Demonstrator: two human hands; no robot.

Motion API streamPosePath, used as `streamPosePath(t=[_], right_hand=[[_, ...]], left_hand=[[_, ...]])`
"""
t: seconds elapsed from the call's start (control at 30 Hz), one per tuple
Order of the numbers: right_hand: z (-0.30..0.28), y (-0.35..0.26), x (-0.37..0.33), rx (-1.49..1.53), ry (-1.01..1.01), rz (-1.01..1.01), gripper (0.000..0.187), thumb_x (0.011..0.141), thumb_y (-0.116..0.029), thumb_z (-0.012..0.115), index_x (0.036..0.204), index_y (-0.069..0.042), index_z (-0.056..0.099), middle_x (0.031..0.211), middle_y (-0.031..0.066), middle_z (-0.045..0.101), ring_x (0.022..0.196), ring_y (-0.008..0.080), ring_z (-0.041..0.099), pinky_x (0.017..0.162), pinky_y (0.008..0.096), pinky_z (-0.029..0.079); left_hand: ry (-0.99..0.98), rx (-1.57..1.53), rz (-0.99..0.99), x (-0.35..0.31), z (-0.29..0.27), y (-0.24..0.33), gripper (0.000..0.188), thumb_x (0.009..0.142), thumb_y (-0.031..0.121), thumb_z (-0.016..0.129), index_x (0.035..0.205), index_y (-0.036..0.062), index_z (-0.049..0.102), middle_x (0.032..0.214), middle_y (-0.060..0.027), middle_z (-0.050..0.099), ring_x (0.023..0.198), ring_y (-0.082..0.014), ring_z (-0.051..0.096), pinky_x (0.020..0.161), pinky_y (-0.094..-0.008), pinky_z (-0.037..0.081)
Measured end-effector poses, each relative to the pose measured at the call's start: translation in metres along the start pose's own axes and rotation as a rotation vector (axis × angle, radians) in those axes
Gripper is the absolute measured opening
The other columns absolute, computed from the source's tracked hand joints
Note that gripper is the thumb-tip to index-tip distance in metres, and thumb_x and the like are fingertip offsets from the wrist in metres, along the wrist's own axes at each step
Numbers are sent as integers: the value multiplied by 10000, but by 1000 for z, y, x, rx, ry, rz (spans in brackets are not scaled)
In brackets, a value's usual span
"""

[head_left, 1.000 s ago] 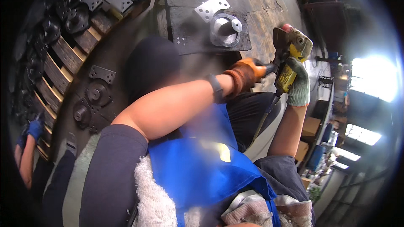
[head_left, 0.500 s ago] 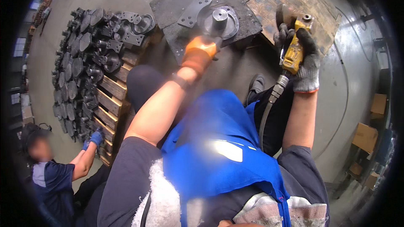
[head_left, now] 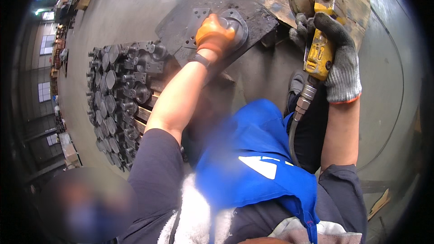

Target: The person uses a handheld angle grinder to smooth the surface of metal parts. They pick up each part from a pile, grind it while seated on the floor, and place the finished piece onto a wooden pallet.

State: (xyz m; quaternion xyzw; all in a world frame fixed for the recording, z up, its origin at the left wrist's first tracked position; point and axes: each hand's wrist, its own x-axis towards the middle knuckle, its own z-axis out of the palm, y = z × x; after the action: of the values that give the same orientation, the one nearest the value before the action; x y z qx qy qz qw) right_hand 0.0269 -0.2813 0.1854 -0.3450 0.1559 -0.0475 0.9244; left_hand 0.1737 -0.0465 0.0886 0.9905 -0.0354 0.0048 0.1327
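Right hand (head_left: 342, 61): fingers wrapped round yellow angle grinder (head_left: 320, 50), presumably to carry its weight. Left hand (head_left: 214, 35) over flanged metal part (head_left: 242, 28) on dark tabletop (head_left: 173, 36), likely steadying it; finger closure hidden, cannot tell.

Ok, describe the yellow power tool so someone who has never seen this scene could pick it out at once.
From the blue apron low in the picture, look up and right to the grey-gloved right hand. It grips the yellow power tool, whose lower end leads into a hose. Its yellow body sets it apart from the dark metal parts at left.
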Motion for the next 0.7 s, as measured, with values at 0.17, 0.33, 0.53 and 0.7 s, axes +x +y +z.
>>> streamPosePath(t=[0.17,0.33,0.53,0.7], right_hand=[[-9,9,15,-17,-4,-16,300,869,-145,694,1088,33,594,870,121,664,786,232,673,765,365,584],[-1,12,20,49,-76,71,325,883,-154,680,1119,47,582,937,153,662,830,241,680,804,377,583],[7,25,24,-88,59,75,339,870,-179,696,1141,6,615,934,112,700,793,223,703,697,328,600],[18,30,23,-120,-57,148,332,871,-169,698,1130,21,613,916,121,702,768,232,707,727,347,611]], left_hand=[[-152,-390,-151,27,-36,-24,541,792,437,717,1067,-23,644,995,-187,697,902,-308,676,773,-399,528],[-226,-1345,-177,17,-63,-96,367,953,332,599,1190,53,630,1073,-82,692,955,-205,666,781,-346,573],[-316,-1278,-6,24,-62,-147,414,996,272,532,1346,51,529,1274,-81,625,1142,-221,604,982,-344,508],[-323,-440,426,9,-73,-165,479,1024,290,444,1454,80,416,1474,-70,466,1340,-194,449,1128,-303,351]])
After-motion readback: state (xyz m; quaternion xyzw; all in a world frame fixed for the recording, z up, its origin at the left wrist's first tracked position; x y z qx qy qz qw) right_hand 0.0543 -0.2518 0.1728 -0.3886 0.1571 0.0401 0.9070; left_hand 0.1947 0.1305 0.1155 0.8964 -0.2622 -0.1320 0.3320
